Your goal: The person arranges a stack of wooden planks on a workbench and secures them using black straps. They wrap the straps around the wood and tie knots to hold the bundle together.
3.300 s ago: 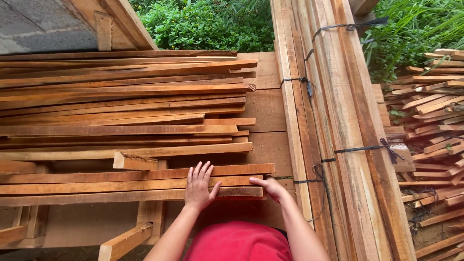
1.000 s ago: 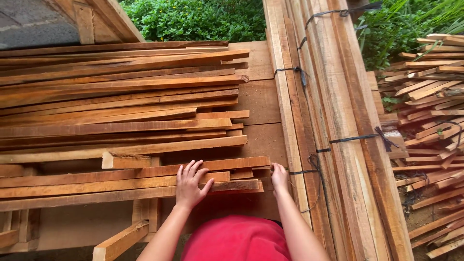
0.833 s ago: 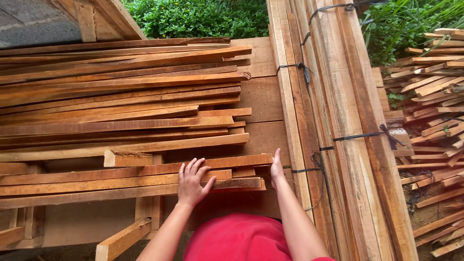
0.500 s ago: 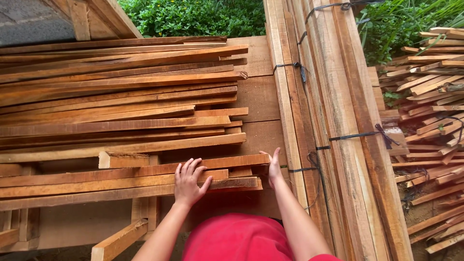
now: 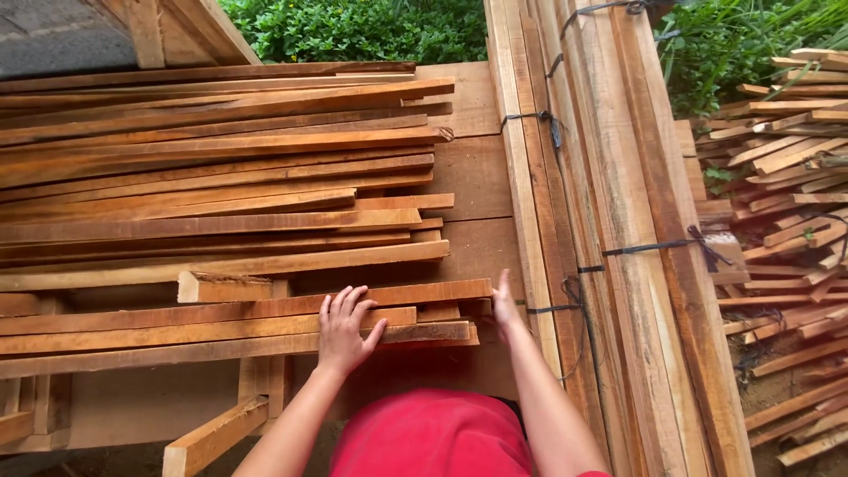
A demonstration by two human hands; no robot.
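A low stack of long reddish wooden slats (image 5: 221, 322) lies nearest me on a wooden platform. My left hand (image 5: 346, 329) rests flat on top of these slats near their right ends, fingers spread. The palm of my right hand (image 5: 504, 305) presses upright against the slat ends on the right side. Neither hand grips anything. My red top fills the bottom middle.
A bigger pile of long slats (image 5: 212, 168) lies further back. Bundles of planks tied with black cord (image 5: 609, 221) run along the right of the platform. Loose offcuts (image 5: 786, 177) are heaped at far right. Green bushes (image 5: 353, 26) stand beyond.
My right hand moved from resting on the slat ends to standing upright against them. The left hand stayed on top of the slats, shifting slightly. The near slat ends look more even.
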